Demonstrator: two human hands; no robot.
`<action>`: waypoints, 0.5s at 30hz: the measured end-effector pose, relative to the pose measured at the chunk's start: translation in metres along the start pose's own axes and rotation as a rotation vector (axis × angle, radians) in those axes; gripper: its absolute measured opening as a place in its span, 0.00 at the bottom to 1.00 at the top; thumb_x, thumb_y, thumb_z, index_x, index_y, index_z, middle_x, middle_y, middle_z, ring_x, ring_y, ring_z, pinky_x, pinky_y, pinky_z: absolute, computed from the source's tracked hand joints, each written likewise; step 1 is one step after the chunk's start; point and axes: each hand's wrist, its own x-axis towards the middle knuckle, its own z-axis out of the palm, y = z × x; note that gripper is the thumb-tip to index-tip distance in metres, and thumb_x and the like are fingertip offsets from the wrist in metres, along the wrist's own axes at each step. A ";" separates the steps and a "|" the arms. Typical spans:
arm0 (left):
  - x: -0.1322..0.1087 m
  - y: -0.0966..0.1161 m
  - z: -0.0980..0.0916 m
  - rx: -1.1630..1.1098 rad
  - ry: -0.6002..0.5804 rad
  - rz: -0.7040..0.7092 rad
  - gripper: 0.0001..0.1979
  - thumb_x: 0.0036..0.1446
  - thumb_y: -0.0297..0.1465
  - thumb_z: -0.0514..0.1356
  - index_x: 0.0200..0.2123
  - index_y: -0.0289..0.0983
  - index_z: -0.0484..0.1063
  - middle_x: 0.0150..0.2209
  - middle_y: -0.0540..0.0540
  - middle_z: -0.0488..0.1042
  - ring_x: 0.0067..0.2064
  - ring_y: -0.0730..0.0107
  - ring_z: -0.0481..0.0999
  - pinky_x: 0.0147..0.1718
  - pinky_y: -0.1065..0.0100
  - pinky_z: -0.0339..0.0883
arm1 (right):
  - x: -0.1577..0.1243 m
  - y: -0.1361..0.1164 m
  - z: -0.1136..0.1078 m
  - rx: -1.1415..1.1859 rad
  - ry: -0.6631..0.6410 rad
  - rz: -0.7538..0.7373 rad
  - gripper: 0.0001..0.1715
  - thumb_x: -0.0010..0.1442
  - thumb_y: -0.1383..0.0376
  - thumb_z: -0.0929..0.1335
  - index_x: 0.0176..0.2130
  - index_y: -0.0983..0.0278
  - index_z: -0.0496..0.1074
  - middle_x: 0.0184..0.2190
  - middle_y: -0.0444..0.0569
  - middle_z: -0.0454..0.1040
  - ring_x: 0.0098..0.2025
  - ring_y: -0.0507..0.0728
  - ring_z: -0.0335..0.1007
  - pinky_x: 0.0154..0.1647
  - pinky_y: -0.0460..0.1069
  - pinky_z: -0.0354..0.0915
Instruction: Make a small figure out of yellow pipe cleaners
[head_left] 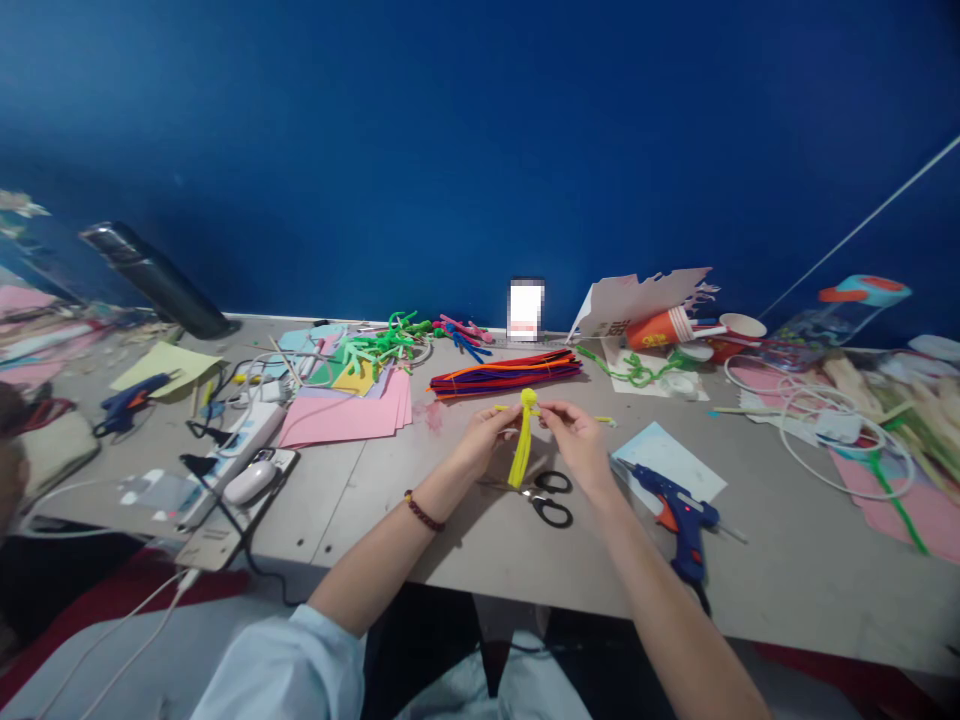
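Observation:
My left hand (486, 432) and my right hand (576, 437) are raised a little above the grey table (450, 540), both pinched on a yellow pipe cleaner piece (523, 440). The piece has a looped top between my fingertips, thin ends sticking out to each side, and a long bundle hanging down. Black-handled scissors (546, 497) lie on the table just under my hands. A blue hot glue gun (679, 515) rests to the right of my right forearm. A stack of red, orange and purple pipe cleaners (506, 373) lies just beyond my hands.
Pink paper sheets (349, 415) and green pipe cleaner shapes (379, 345) lie at the left. A power strip (240, 445), a second glue gun (127, 400), cables, paper cups (664, 328) and a white cord coil (825, 430) crowd the sides. A blue wall (480, 150) stands behind.

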 end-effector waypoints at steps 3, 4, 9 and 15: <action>-0.001 0.000 0.001 -0.026 -0.029 -0.002 0.15 0.42 0.40 0.68 0.28 0.34 0.77 0.30 0.43 0.78 0.31 0.69 0.74 0.28 0.71 0.62 | 0.002 -0.001 0.000 0.080 0.012 0.040 0.17 0.44 0.55 0.74 0.32 0.61 0.74 0.27 0.45 0.75 0.29 0.54 0.70 0.37 0.51 0.67; -0.001 0.000 0.001 -0.034 -0.031 -0.003 0.14 0.42 0.40 0.68 0.27 0.34 0.77 0.30 0.43 0.78 0.31 0.69 0.74 0.29 0.70 0.62 | 0.002 -0.001 0.000 0.102 0.015 0.048 0.18 0.43 0.55 0.75 0.32 0.61 0.74 0.27 0.45 0.75 0.29 0.54 0.70 0.36 0.51 0.66; 0.001 -0.001 0.001 -0.031 -0.043 0.026 0.17 0.46 0.44 0.65 0.27 0.34 0.76 0.30 0.43 0.77 0.31 0.70 0.73 0.29 0.70 0.62 | 0.002 -0.001 -0.001 0.142 0.032 0.043 0.18 0.42 0.56 0.75 0.32 0.61 0.73 0.26 0.43 0.73 0.29 0.52 0.70 0.36 0.50 0.66; 0.004 0.000 -0.001 0.032 0.021 0.070 0.24 0.50 0.50 0.59 0.29 0.33 0.77 0.28 0.43 0.75 0.29 0.71 0.71 0.26 0.70 0.62 | 0.003 -0.004 -0.002 0.102 0.065 0.006 0.18 0.42 0.55 0.75 0.31 0.61 0.72 0.26 0.43 0.73 0.29 0.52 0.70 0.36 0.50 0.66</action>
